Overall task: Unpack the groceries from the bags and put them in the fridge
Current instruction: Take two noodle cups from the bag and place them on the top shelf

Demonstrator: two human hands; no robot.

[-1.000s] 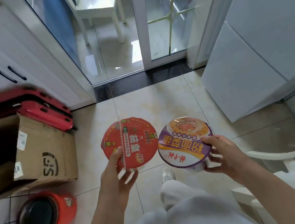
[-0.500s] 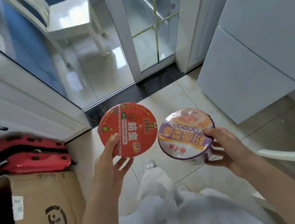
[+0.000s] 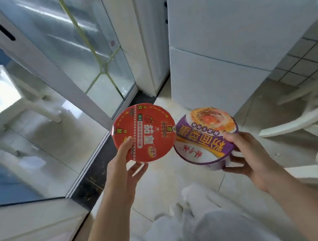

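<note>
Noodle bowls, red (image 3: 144, 132) and purple (image 3: 205, 135), fill both hands' fingers (image 3: 128, 142), so opening the shut fridge (image 3: 226, 49) risks a drop.

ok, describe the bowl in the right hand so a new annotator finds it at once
Start at the white fridge on the right; just below it, in mid-frame, two sealed noodle bowls are held side by side. The right hand holds the purple-lidded bowl. Its neighbour, the red-lidded bowl in the left hand, is all red; this one has a noodle photo and purple band.

Left hand (image 3: 124, 169) holds red bowl (image 3: 144, 132), right hand (image 3: 247, 155) purple bowl (image 3: 205, 135), seemingly touching
</note>
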